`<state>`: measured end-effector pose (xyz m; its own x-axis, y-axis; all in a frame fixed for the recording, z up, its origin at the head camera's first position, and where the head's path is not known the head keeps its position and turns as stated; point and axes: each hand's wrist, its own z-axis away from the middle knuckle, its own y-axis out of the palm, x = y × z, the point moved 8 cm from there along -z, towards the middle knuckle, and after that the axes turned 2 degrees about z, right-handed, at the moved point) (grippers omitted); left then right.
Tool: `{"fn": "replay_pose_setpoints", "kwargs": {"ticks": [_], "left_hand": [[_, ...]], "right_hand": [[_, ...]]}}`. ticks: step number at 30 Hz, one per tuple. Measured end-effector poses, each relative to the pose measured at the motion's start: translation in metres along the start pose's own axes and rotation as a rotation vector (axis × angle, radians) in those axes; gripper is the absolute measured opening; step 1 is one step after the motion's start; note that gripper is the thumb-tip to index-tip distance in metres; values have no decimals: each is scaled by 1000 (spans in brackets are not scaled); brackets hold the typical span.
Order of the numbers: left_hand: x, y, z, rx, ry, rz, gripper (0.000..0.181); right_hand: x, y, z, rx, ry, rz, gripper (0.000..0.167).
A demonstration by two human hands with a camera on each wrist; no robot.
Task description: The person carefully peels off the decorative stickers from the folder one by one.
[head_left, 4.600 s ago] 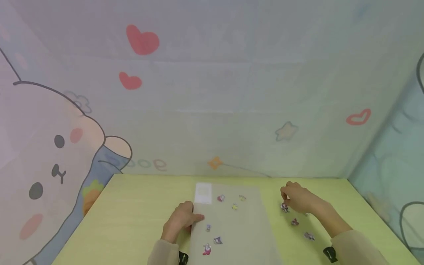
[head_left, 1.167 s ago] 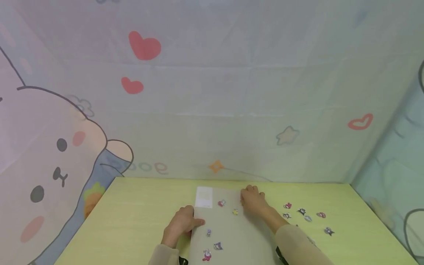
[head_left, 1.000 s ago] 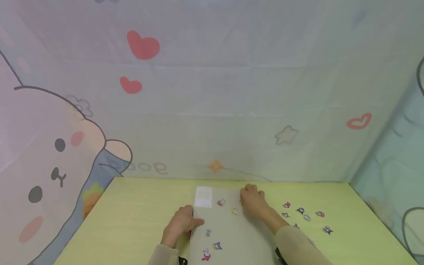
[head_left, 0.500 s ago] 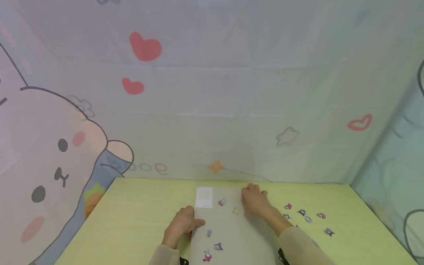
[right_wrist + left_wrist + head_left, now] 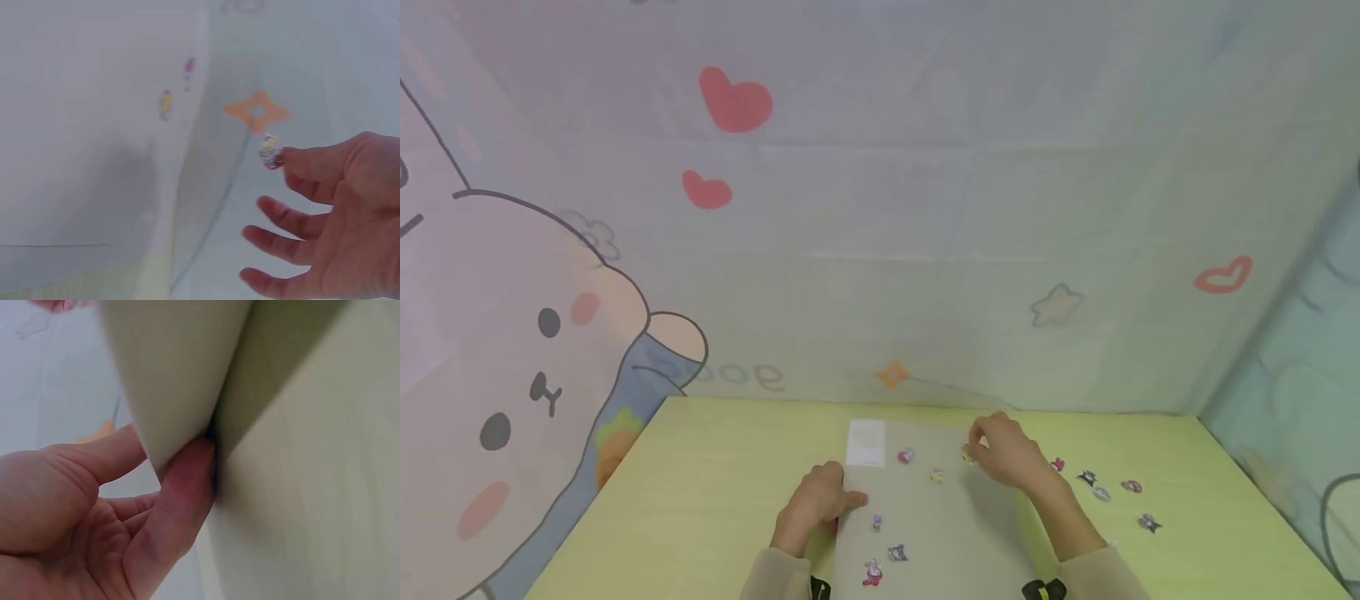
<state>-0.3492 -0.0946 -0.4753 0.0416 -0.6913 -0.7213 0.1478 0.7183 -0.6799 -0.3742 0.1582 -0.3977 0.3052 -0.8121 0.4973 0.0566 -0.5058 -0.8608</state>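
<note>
A beige sheet (image 5: 940,533) with a white label (image 5: 866,442) in its far left corner lies on the table. My left hand (image 5: 820,502) grips its left edge, thumb on top and fingers beneath; in the left wrist view a fingertip (image 5: 187,472) sits under the raised edge. Above the sheet's far right corner, my right hand (image 5: 1011,454) pinches a small yellow cartoon sticker (image 5: 270,152) between thumb and index finger, the other fingers spread. On the sheet lie a red-and-white sticker (image 5: 906,456), a yellow one (image 5: 937,476), and several purple and pink ones near the front.
To the right of the sheet, several loose stickers lie on the yellow table (image 5: 722,467), among them a dark one (image 5: 1087,477), a pink one (image 5: 1132,486) and a grey one (image 5: 1149,523). A printed cloth (image 5: 880,208) hangs behind the table.
My right hand went from the loose stickers to the sheet's far right corner, bent over a yellow sticker there, and has now lifted with it slightly rightward. My left hand has stayed at the edge.
</note>
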Motion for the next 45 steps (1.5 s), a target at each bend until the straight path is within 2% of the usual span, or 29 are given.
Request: {"fn": "replay_pose_setpoints", "kwargs": {"ticks": [3,10,17,22,29,36,45], "left_hand": [[0,1,1,-4,2,0,28],[2,-1,3,-4,10,12,29],[5,-2,2,-7,9,2,29],[3,-1,0,0,19,-1,28],[2,1,0,5,6,-9,28],[3,2,-2,0,5,-1,28],[2,1,-2,-3,12,-5,28]], "right_hand": [[-10,-7,14,38,26,-45,11],[-32,-24,45,49,87,-207,10],[-59,-26,67,43,114,-132,9],[-82,-17,78,62,192,-115,11],[-104,-4,84,107,309,89,19],[-111,2,87,148,363,123,17],[-110,7,87,170,349,133,18]]}}
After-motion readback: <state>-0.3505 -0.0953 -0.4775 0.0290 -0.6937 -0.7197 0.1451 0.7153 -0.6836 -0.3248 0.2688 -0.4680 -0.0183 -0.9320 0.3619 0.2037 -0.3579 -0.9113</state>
